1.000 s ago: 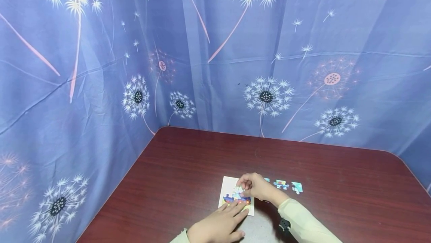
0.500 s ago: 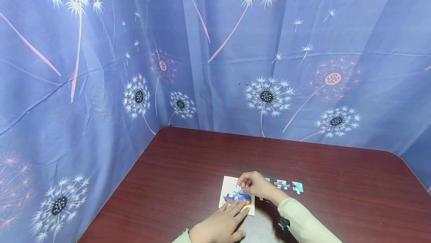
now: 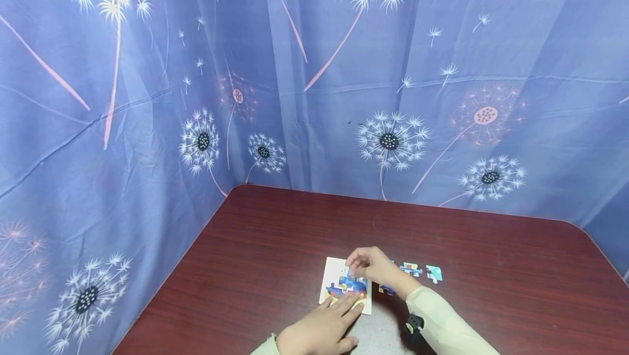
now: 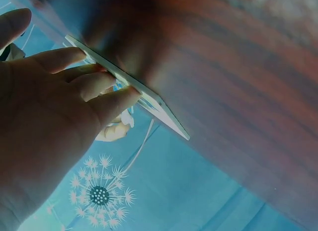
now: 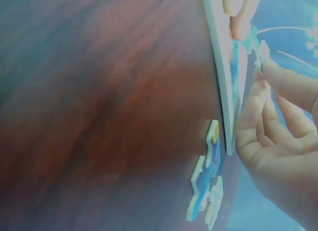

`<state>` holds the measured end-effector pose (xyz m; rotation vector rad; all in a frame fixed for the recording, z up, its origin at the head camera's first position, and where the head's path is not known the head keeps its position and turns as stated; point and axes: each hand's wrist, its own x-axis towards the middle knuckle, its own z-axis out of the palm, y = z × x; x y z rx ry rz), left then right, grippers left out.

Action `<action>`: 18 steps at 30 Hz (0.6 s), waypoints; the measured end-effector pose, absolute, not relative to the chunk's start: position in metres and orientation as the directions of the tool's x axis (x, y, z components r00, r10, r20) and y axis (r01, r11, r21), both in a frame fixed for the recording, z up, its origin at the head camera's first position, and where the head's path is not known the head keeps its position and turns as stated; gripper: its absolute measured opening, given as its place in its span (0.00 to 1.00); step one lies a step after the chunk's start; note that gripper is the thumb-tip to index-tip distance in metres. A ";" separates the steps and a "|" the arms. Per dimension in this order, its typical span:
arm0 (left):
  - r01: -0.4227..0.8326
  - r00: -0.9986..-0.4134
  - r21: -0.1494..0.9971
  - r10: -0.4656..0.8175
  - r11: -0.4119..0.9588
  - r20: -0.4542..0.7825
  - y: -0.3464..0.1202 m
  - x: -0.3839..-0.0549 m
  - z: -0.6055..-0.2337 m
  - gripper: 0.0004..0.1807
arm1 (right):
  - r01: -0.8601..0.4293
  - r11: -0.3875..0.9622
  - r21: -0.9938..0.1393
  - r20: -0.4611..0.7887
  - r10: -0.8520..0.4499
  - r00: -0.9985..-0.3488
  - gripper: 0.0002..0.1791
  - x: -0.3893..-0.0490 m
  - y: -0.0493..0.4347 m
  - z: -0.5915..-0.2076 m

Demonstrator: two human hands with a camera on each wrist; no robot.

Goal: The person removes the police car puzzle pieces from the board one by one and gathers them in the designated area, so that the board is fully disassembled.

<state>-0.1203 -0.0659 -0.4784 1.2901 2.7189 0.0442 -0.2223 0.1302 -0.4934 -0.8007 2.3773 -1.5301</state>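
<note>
Well apart from the far edge of the red-brown wooden bench (image 3: 265, 267), the straight-fingered left hand (image 3: 321, 326) rests on a flat, white-bordered jigsaw board (image 3: 336, 264); the right hand (image 3: 374, 265) pinches a blue-and-white jigsaw piece (image 5: 257, 46) over it.

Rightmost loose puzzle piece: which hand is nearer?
Right. The right hand is left of the piece, at the board's upper right; the left hand is farther left, touching the board's lower part.
</note>
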 end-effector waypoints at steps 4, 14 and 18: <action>0.766 -0.627 0.089 0.770 0.637 -0.117 -0.065 -0.121 -0.478 0.32 | -0.277 0.261 -0.925 0.107 -0.520 -0.847 0.07 -0.223 0.135 -0.488; 0.781 -0.615 0.067 0.783 0.621 -0.096 -0.066 -0.120 -0.478 0.32 | -0.224 0.230 -0.947 0.092 -0.473 -0.876 0.08 -0.222 0.153 -0.482; 0.784 -0.614 0.053 0.785 0.619 -0.083 -0.066 -0.120 -0.479 0.32 | -0.189 0.235 -0.953 0.064 -0.456 -0.888 0.09 -0.219 0.164 -0.480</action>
